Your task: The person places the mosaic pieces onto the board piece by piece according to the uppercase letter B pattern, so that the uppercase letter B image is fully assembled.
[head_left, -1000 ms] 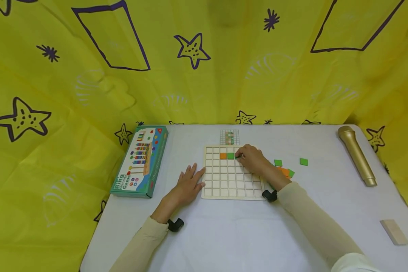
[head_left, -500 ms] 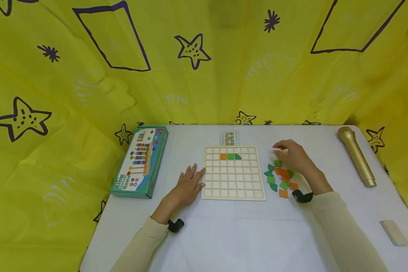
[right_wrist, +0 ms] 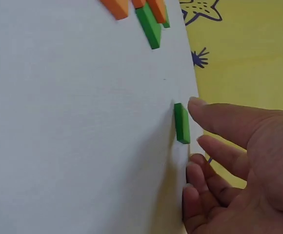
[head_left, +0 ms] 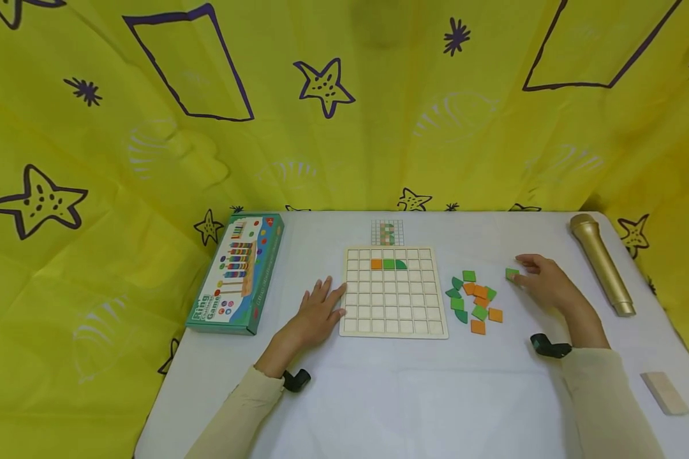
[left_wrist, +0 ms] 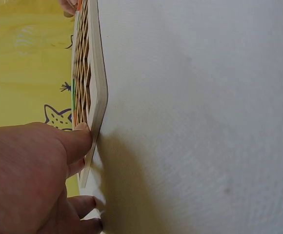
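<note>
My left hand (head_left: 317, 312) lies with fingers spread at the left edge of a wooden grid board (head_left: 394, 298); in the left wrist view its thumb touches the board's rim (left_wrist: 100, 92). One row of the board holds an orange square tile (head_left: 376, 264), a green square tile (head_left: 388, 264) and a dark green quarter-circle tile (head_left: 400, 264). My right hand (head_left: 551, 287) hovers beside a lone green square tile (head_left: 511, 273). In the right wrist view, that tile (right_wrist: 181, 124) lies on the table close to the thumb, with a small gap, ungripped.
Several loose orange and green tiles (head_left: 481, 292) lie right of the board. A pattern card (head_left: 387, 233) sits behind it. At left stands a game box (head_left: 235, 274); at right lie a gold microphone (head_left: 603, 264) and a wooden block (head_left: 665, 393). A yellow curtain (head_left: 379, 153) hangs behind.
My right hand has let go of the dark green quarter-circle tile on the board and moved right, past the loose pile, to the lone green tile. My left hand has stayed put.
</note>
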{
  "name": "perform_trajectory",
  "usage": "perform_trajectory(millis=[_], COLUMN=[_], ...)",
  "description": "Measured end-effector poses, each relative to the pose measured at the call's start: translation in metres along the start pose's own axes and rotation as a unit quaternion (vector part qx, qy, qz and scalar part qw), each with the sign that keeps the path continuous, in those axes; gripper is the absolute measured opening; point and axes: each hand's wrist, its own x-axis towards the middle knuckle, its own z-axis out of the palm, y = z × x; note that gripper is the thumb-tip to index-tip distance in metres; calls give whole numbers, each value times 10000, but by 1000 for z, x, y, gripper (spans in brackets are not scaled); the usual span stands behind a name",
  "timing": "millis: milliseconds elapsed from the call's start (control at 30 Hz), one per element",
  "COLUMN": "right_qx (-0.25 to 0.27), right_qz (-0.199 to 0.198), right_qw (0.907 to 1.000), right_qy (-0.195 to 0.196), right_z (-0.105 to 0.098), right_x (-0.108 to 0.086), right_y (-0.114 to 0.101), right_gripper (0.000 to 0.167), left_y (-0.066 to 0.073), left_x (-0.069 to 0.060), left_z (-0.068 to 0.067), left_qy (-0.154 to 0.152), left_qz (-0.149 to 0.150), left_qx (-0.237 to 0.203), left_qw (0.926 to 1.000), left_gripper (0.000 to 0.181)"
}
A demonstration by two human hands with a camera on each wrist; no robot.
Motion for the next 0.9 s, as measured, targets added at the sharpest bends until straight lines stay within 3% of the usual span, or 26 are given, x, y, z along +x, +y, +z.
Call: perform_trajectory(millis=[300, 900], right_qx=[-311, -485], right_qz=[-174, -470], right_qw=[9993, 9967], right_qy=[84, 441], right_z=[11, 18], right_x=[-5, -3], right_y=[5, 0], right_gripper=[47, 37], left_y=[1, 1], left_x=[1, 1], left_z=[0, 0], left_qy=[-66, -12], left_qz=[46, -4], left_qx=[37, 61], left_qw=[10000, 10000], left_gripper=[60, 59])
